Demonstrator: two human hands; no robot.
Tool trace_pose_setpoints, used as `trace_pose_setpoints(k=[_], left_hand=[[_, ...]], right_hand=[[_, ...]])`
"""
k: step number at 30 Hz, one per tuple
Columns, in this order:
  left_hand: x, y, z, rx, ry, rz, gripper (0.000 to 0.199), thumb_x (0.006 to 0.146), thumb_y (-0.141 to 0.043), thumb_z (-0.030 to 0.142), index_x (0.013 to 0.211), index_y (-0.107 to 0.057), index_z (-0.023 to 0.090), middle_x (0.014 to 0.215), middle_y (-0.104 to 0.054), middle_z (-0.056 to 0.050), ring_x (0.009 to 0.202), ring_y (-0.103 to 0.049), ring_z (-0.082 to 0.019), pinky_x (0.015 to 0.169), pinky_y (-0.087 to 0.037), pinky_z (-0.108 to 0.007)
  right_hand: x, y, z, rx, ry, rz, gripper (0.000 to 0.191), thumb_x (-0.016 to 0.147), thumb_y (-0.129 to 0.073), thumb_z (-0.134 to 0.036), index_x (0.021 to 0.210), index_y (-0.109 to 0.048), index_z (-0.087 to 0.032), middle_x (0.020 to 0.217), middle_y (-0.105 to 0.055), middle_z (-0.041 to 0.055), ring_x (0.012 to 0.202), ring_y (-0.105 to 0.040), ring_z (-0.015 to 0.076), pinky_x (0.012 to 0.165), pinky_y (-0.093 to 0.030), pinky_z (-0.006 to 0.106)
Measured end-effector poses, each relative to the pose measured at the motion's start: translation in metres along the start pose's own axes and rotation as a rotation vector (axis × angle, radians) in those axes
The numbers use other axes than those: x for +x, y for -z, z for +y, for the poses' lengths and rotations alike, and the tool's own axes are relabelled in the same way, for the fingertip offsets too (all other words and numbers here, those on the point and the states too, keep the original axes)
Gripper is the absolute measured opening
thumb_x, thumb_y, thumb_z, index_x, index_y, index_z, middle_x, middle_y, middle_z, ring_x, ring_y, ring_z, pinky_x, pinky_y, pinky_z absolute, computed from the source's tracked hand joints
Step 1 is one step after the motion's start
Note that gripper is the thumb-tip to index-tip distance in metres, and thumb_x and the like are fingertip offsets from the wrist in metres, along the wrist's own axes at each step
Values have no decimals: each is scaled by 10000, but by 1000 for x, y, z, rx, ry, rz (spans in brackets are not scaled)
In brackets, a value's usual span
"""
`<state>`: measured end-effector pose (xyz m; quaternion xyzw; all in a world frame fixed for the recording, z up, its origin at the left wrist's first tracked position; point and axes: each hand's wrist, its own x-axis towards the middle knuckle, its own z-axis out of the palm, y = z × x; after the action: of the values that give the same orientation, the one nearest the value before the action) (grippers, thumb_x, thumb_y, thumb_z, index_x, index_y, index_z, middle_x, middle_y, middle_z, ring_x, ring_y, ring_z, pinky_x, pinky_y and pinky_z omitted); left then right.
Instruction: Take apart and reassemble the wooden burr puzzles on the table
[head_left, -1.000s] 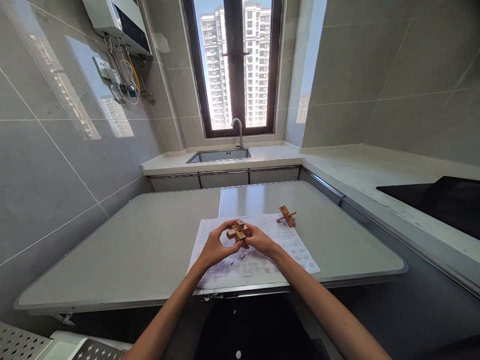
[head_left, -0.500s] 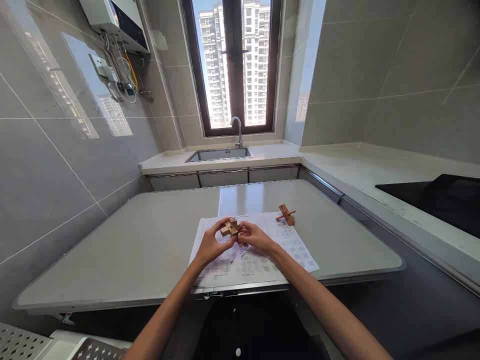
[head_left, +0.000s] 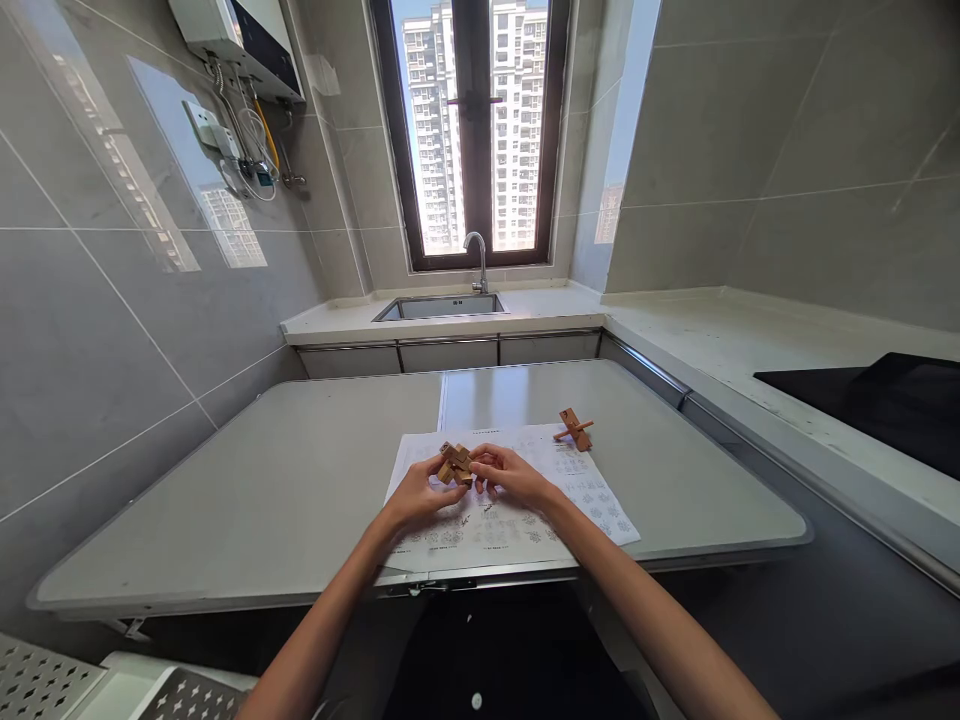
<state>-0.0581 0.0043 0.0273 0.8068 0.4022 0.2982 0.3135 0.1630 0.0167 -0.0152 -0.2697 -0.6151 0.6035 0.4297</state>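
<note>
A wooden interlocking puzzle (head_left: 456,464) made of several brown blocks is held just over a printed sheet (head_left: 510,530). My left hand (head_left: 418,494) grips it from the left, thumb below and fingers behind. From the other side my right hand (head_left: 510,474) holds its right edge with thumb and fingertips; some of those fingers are partly hidden. The sheet carries rows of small diagrams and a few handwritten ticks. Loose reddish-brown wooden pieces (head_left: 575,430), one crossing another, lie on the sheet's far right corner.
The pale folding table (head_left: 225,490) has a seam down its middle. Beyond it are a counter with a sink (head_left: 441,308) and a faucet (head_left: 477,262). A black cooktop (head_left: 862,400) sits on the right counter. Perforated white baskets (head_left: 45,680) stand at the lower left.
The puzzle has turned in my hands and moved slightly left and down, showing a different side. My left hand has shifted left and lower; the loose pieces stay where they were.
</note>
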Motion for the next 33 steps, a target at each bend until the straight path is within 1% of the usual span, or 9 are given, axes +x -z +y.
trace_pose_setpoints(k=[4,8,11,15,18,21,24,28,33], left_hand=[[-1,-5,-6,68,-23,14,337,826,-702,308,1145,-703,201,992,-764,-27,902,-701,-218,829,-547,-317],[3,-6,-26,223,-41,183,622,785,-735,346,1379,-601,220,1261,-728,-86,1134,-681,-293,994,-533,-421],[6,1,-46,370,11,296,704,789,-735,403,1430,-554,176,1307,-704,-142,1199,-663,-332,1049,-507,-466],[7,12,-66,519,70,377,621,801,-714,439,1351,-602,175,1298,-703,-152,1225,-653,-339,1081,-481,-455],[6,14,-74,567,120,373,528,811,-697,433,1269,-639,177,1287,-703,-163,1350,-556,-382,1111,-441,-504],[5,13,-71,574,113,374,579,816,-699,405,1337,-594,175,1418,-623,-185,1471,-405,-419,1151,-367,-592],[2,11,-57,552,-34,332,574,861,-690,406,1385,-566,207,1543,-516,-151,1512,-339,-379,1191,-316,-596],[-3,7,-35,482,-223,221,289,937,-651,401,1199,-693,285,1456,-602,-63,1474,-388,-304,1210,-329,-525],[-5,2,-25,383,-241,184,195,977,-606,395,924,-737,261,1254,-714,-73,1346,-512,-293,1153,-415,-511]], right_hand=[[2,1,0,-1,21,45,483,847,-766,-586,1109,-665,-192,956,-717,48,676,-639,124,525,-450,232],[6,5,5,-1,24,167,519,828,-759,-619,1105,-661,-192,965,-724,57,662,-628,116,518,-427,224],[9,8,11,-1,13,236,531,811,-756,-637,1088,-656,-195,958,-715,54,643,-612,108,502,-412,216],[10,9,17,-12,-18,266,526,799,-762,-635,1063,-664,-191,942,-719,58,629,-609,110,477,-408,211],[10,8,20,-29,-33,264,511,805,-761,-621,1056,-666,-186,937,-723,61,611,-607,106,460,-399,206],[10,8,22,-46,-34,262,506,819,-744,-622,1062,-662,-187,933,-723,59,595,-608,103,444,-379,200],[12,8,25,-64,-23,255,507,820,-740,-628,1058,-659,-187,912,-723,50,579,-612,99,447,-381,198],[13,9,29,-87,-3,229,512,820,-742,-631,1052,-652,-183,900,-726,45,570,-619,100,444,-387,197],[12,6,27,-89,-7,158,511,831,-744,-621,1063,-642,-177,908,-726,49,575,-634,105,438,-396,196]])
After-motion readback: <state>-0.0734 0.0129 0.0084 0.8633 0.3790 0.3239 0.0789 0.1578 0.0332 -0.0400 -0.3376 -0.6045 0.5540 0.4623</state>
